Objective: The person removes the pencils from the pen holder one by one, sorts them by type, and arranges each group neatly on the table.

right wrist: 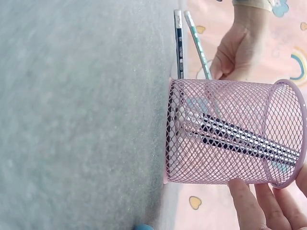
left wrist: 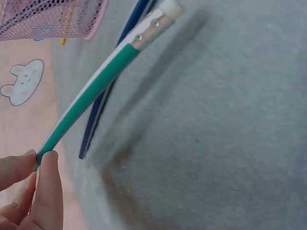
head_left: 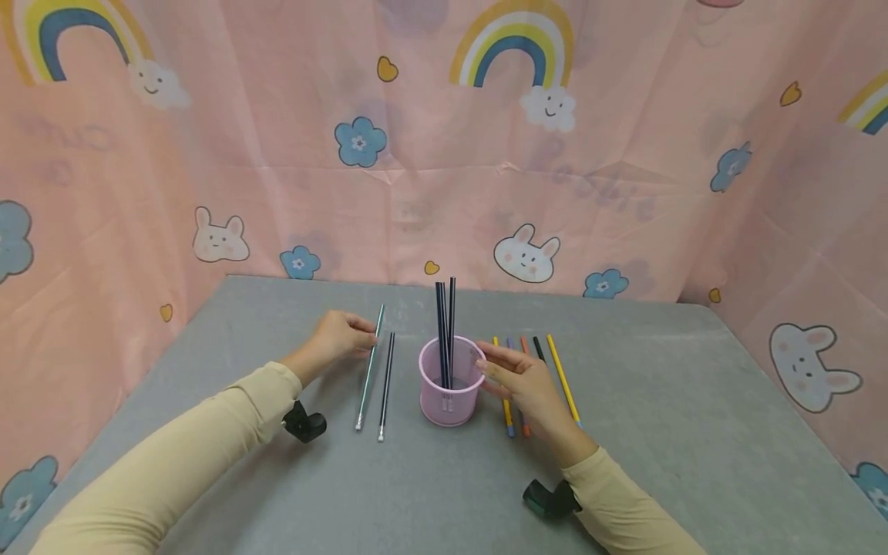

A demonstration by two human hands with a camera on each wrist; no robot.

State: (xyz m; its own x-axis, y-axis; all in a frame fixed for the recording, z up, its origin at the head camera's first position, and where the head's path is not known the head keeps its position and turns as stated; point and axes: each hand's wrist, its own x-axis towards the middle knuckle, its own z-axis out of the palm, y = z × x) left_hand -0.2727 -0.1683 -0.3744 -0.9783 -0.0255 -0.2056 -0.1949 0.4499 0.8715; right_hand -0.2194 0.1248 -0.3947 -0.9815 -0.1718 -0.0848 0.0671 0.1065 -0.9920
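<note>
My left hand (head_left: 338, 336) pinches a green pencil (left wrist: 91, 93) between thumb and fingertips. Its white eraser end points toward me, and the left wrist view shows it raised above the table. Just right of it a dark blue pencil (head_left: 387, 385) lies on the tabletop. A pink mesh pencil cup (head_left: 449, 408) stands upright in the middle, with several dark pencils (head_left: 442, 324) inside, eraser ends down. My right hand (head_left: 525, 385) holds the cup at its right side, close to the rim; the right wrist view shows fingers (right wrist: 247, 206) against the mesh.
Right of the cup lie several coloured pencils, among them a yellow one (head_left: 563, 378), a red one (head_left: 524, 347) and a black one (head_left: 538, 347), partly behind my right hand. A pink patterned curtain (head_left: 430, 208) borders the grey table (head_left: 694, 432) at back and sides.
</note>
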